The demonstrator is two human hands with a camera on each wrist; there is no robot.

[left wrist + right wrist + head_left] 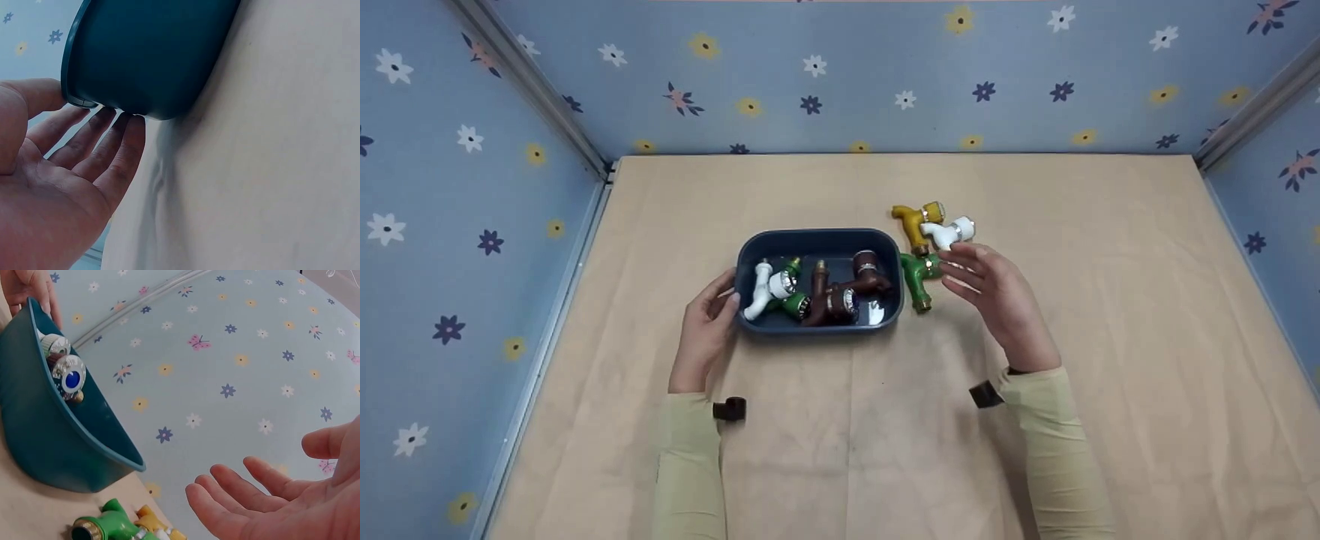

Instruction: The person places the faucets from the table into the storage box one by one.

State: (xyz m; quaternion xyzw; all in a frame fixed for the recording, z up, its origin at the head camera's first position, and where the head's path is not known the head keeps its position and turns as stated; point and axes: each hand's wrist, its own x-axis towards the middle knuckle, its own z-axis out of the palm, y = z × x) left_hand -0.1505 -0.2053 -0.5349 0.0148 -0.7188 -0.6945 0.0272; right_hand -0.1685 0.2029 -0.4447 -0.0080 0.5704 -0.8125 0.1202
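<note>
While left hand [706, 326] pinches rounded-rectangular dark-blue tub [819, 330] by its rim, empty right hand [997, 292], fingers extended, hovers near green brass-ended tap [916, 279].

bare left hand [706, 330] and right hand [994, 292], 2 long pale yellow-green sleeves [690, 465], pretty wrinkly on the right one, snug-ish cuffs [1036, 381], 1 little black block [731, 409] poking out by each wrist, sliver of black band [1018, 370] at the right cuff

A walled booth [420, 285], judging by flowered panels [870, 45] and metal framing [536, 86] around a beige tabletop [1140, 315].
</note>
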